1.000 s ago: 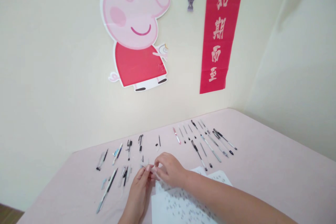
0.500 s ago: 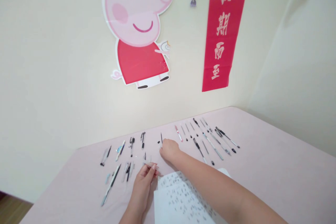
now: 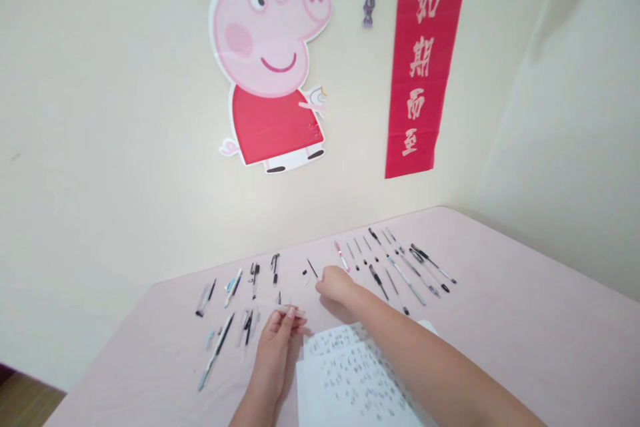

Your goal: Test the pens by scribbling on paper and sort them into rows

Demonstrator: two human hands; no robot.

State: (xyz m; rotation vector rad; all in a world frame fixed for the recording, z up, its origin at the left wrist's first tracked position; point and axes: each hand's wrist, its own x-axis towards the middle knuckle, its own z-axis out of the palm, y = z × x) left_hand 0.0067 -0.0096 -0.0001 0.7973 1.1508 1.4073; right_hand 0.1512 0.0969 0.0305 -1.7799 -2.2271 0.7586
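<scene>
My left hand point(image 3: 281, 330) is closed in a pinch around a clear pen barrel point(image 3: 294, 312), which lies crosswise between thumb and fingers. At the back of the table, my right hand point(image 3: 336, 284) has its fingers curled together at the lower end of a thin dark pen refill point(image 3: 312, 267). The refill's dark tip points away to the upper left, and its near end is hidden by the hand. A small black pen part point(image 3: 305, 273) lies just left of the refill. Beyond the left hand is another dark pointed pen piece point(image 3: 279, 297).
Pens in parts, such as a long pen body point(image 3: 216, 351) and a blue-white pen point(image 3: 233, 288), lie left. Several pens and refills, including a pink pen point(image 3: 342, 255) and a black-capped pen point(image 3: 379, 281), are at right. Handwritten paper sheets point(image 3: 350, 380) lie in front on the pink table point(image 3: 525, 320).
My right hand has shifted slightly right, and the refill at its fingers now slants instead of standing nearly straight. My left hand keeps the clear barrel. The camera view has tilted a little.
</scene>
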